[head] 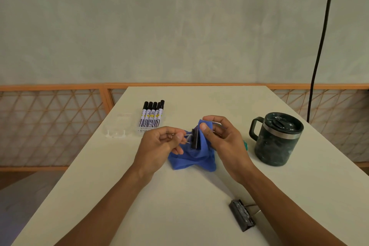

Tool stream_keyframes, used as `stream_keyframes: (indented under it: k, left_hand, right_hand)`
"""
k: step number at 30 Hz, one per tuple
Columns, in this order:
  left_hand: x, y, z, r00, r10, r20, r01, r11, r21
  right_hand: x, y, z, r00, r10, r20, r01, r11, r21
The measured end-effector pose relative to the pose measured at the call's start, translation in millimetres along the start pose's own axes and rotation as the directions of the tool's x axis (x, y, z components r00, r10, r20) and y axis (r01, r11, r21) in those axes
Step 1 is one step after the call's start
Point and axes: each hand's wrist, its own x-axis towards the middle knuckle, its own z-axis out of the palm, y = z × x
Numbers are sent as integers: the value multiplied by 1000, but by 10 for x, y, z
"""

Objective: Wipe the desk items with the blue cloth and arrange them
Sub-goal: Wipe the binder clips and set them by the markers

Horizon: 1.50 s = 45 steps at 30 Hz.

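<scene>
Binder clip [195, 142], blue cloth [192, 159] between fingers [203, 128]

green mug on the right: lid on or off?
On. A dark lid covers the top of the upright mug, sitting flush all round. Whether its sip opening is closed, I cannot tell.

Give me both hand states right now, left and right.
Left hand: closed, pinching the wire handles of the binder clip.
Right hand: closed, pinching the blue cloth against that clip.
</scene>
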Motion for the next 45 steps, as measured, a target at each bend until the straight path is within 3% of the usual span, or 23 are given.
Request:
stream_keyframes:
  k: [4,10,14,19,22,25,29,33,39,45]
  left_hand:
    - [24,-16,-44,999,-26,-45,25,999,-34]
    - [11,-9,-12,1000,6,26,-6,1000,-4]
    - [15,-3,-40,999,3,-32,-3,1000,-3]
    - [34,4,-125,984,94,-153,-83,993,81]
    - [14,34,-110,978,167,-123,-147,976,160]
    - [0,57,-91,978,188,-91,-166,964,208]
    - [25,59,-125,987,149,-51,-144,985,95]
    - [26,98,-108,994,96,-42,-98,995,-35]
    - [-8,82,-53,996,76,-57,-73,996,52]
    - [-69,55,11,986,161,-46,-151,974,168]
  right_hand:
    - [-6,-24,-11,996,4,85,-5,1000,2]
    - [23,-16,-8,994,25,-108,-22,999,30]
    - [63,-16,-78,984,50,-171,-50,999,4]
    - [37,-64,-102,996,-40,-83,29,991,-132]
    - [24,-45,-60,996,-81,-19,75,971,-228]
    - [26,-36,-54,999,-32,43,42,967,-251]
    - [40,-35,-92,994,57,89,-37,977,-212]
    - [50,-12,-103,997,67,46,-60,987,-147]
    - [78,5,-128,995,75,-71,-76,997,-16]
    - [32,40,-76,993,79,-91,-76,997,32]
